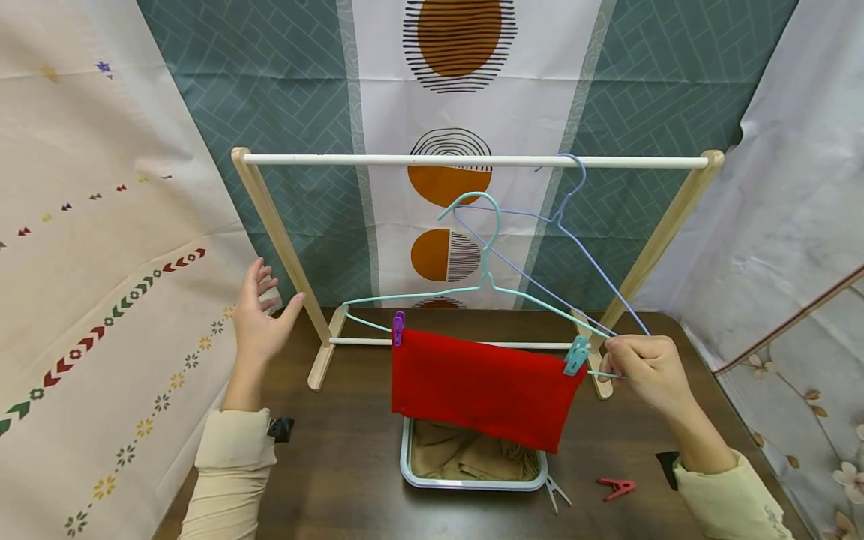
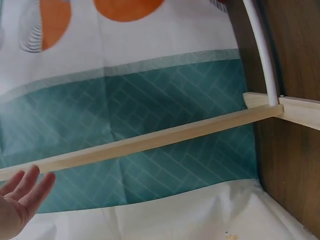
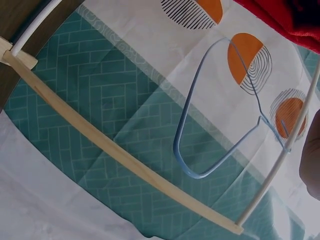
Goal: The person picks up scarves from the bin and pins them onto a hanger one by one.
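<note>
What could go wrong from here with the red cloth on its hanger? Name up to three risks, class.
1. The right hand grips the mint hanger at one end, with the left hand off it, so it may tip.
2. The red cloth could slip if the purple clip or turquoise clip gives way.
3. The mint hanger might snag the blue hanger on the white rail.

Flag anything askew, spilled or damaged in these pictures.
The red cloth looks askew: it slopes down toward the right hand, which grips one end of the tilted pale green hanger. A red clip lies loose on the table, pinning nothing. Nothing looks spilled or damaged.
</note>
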`<state>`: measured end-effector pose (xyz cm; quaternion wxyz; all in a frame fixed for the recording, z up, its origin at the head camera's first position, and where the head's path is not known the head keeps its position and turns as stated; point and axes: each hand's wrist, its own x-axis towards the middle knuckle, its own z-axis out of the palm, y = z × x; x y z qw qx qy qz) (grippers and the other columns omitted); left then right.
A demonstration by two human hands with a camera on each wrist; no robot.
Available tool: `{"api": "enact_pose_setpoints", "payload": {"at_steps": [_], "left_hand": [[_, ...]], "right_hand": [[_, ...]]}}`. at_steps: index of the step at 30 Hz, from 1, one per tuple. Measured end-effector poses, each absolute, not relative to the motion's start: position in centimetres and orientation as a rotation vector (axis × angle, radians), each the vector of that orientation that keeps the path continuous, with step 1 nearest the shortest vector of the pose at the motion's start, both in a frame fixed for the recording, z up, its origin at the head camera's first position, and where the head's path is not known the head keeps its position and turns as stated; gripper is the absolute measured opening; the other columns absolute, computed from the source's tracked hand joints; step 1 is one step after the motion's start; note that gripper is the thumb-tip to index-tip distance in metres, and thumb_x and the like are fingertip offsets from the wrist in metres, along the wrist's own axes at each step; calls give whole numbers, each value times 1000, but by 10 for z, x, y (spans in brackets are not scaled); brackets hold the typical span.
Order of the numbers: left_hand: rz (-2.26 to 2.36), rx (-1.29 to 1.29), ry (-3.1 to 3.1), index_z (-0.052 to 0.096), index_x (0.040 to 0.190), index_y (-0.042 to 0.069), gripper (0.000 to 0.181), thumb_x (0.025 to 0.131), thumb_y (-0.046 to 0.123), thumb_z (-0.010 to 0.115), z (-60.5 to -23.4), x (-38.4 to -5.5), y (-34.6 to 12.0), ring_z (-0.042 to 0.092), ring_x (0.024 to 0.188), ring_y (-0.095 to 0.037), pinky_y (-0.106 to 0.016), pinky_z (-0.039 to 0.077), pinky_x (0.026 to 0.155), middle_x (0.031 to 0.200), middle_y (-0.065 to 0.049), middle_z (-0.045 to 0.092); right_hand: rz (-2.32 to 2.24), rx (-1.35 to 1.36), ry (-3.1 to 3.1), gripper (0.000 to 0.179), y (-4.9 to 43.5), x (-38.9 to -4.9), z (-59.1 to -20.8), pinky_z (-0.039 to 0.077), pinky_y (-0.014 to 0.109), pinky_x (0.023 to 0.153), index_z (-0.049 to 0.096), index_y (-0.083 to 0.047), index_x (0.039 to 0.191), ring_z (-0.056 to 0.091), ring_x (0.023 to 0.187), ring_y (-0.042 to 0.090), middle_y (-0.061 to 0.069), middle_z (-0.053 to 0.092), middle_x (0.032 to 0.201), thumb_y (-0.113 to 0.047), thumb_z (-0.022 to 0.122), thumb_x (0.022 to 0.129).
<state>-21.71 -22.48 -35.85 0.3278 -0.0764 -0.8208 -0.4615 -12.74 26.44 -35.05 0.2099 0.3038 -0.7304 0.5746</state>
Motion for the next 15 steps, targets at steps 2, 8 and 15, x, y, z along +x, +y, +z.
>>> {"api": "enact_pose_setpoints", "payload": {"at_steps": [2, 8, 15], "left_hand": [[-1196, -188, -2178, 25, 142, 9, 77, 79, 14, 68, -359, -226, -227, 45, 116, -33, -45, 41, 89, 134, -16, 40], [-1246, -123, -2206, 13, 145, 9, 83, 81, 16, 66, -358, -249, -233, 37, 123, -36, -53, 35, 94, 140, -19, 30], [-1391, -48, -2206, 8, 146, 16, 82, 85, 21, 62, -351, -268, -236, 33, 126, -34, -51, 33, 97, 142, -17, 25]], "right_hand": [[1605, 844, -2023, 41, 264, -128, -351, 36, 24, 39, 41, -6, 51, 50, 46, 6, 7, 40, 47, 21, 40, 82], [1592, 833, -2033, 41, 263, -129, -354, 35, 25, 38, 40, -6, 51, 51, 46, 5, 8, 42, 47, 20, 40, 83], [1527, 817, -2047, 43, 260, -130, -354, 36, 23, 38, 41, -8, 49, 50, 44, 7, 6, 46, 47, 20, 40, 82]]}}
